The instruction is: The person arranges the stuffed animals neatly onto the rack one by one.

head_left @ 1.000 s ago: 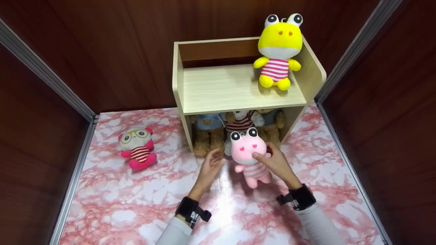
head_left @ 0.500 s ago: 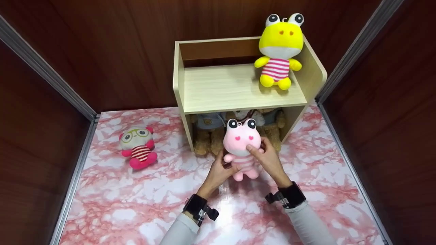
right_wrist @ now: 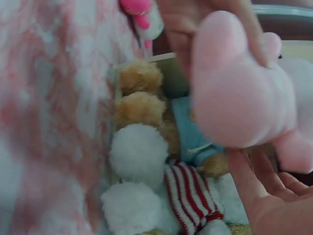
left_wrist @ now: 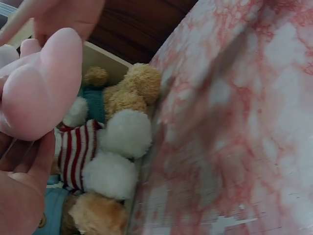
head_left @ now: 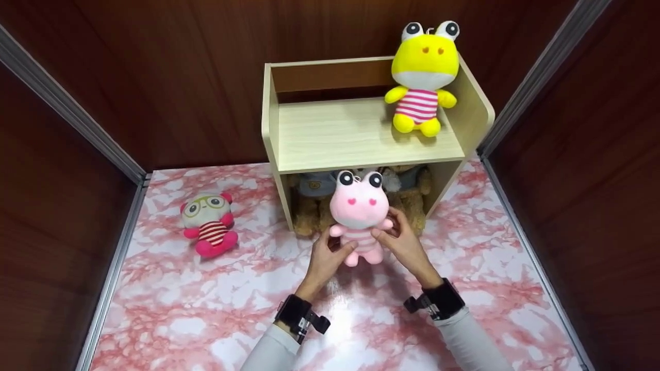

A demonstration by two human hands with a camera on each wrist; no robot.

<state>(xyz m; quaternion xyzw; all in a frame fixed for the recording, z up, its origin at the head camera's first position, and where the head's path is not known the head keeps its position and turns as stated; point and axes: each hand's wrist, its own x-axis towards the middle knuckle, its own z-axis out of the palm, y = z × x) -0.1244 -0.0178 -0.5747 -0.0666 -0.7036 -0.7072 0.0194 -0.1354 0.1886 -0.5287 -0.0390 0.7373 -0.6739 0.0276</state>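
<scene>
A pink frog plush [head_left: 359, 206] with a striped body is held upright between both hands in front of the shelf's lower opening. My left hand [head_left: 326, 260] grips its body on the left side, thumb across the front. On the other side my right hand [head_left: 407, 251] holds the body below the arm, thumb at the front. From below, the left wrist view shows the plush's pink legs [left_wrist: 41, 93] off the floor. In the right wrist view its pink underside [right_wrist: 234, 93] hangs above the seated bears' feet.
A yellow frog plush [head_left: 425, 67] sits on the right of the shelf's upper board [head_left: 335, 134]. Teddy bears [head_left: 412, 201] fill the lower compartment, one in a red-striped top [left_wrist: 78, 152]. Left on the marbled floor [head_left: 175, 309] lies a pink panda plush [head_left: 210, 226]. Dark panels wall the sides.
The left hand has come in and taken hold of the pink frog plush alongside the right hand. The plush has moved up and left and stands straighter; the right hand's grip has slid lower.
</scene>
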